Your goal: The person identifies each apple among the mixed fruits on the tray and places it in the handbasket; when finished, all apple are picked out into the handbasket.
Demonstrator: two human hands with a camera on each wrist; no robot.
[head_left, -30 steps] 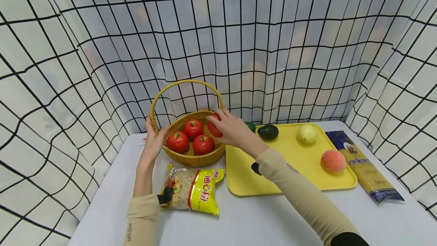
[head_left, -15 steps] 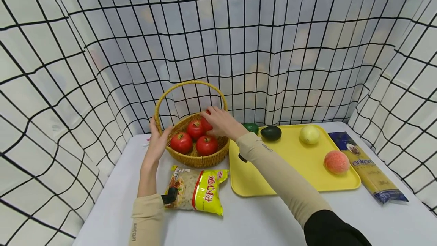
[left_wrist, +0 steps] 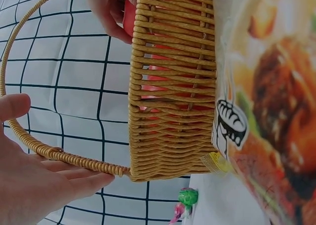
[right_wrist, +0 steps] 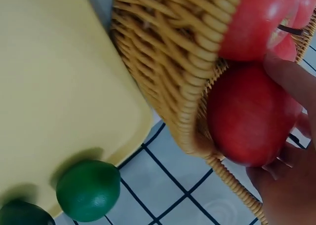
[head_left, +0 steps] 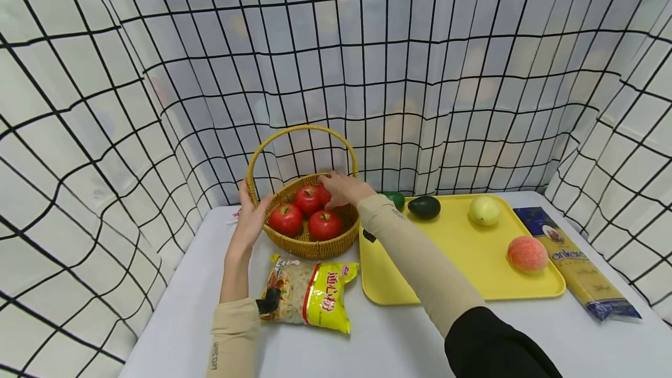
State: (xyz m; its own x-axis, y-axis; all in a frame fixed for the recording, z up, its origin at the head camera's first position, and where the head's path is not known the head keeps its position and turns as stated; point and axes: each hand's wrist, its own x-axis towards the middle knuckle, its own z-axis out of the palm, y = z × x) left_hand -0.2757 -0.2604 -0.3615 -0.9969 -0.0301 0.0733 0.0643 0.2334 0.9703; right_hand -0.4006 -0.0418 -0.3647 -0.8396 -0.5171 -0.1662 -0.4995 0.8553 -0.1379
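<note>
A wicker basket [head_left: 315, 248] with a tall arched handle [head_left: 308, 128] stands at the back of the table. Several red apples [head_left: 286, 220] lie inside it. My left hand [head_left: 251, 219] rests its straight fingers against the handle's left foot; in the left wrist view its thumb stands clear of the cane. Over the basket's right side, my right hand [head_left: 342, 189] grips a red apple [right_wrist: 249, 114], thumb and fingers curled round it. That apple is at the basket's inner wall, beside the others, and partly hidden by the hand in the head view.
Right of the basket, a yellow tray [head_left: 451, 261] carries a dark green avocado [head_left: 424, 207], a green fruit [head_left: 395, 199], a pale yellow fruit [head_left: 485, 210] and a peach [head_left: 527, 254]. A pasta bag [head_left: 310, 293] lies in front; a longer packet [head_left: 583, 270] lies far right. Black netting surrounds the table.
My right hand has moved left and down into the basket with the apple. My left hand has stayed at the handle. The head view has shifted slightly.
</note>
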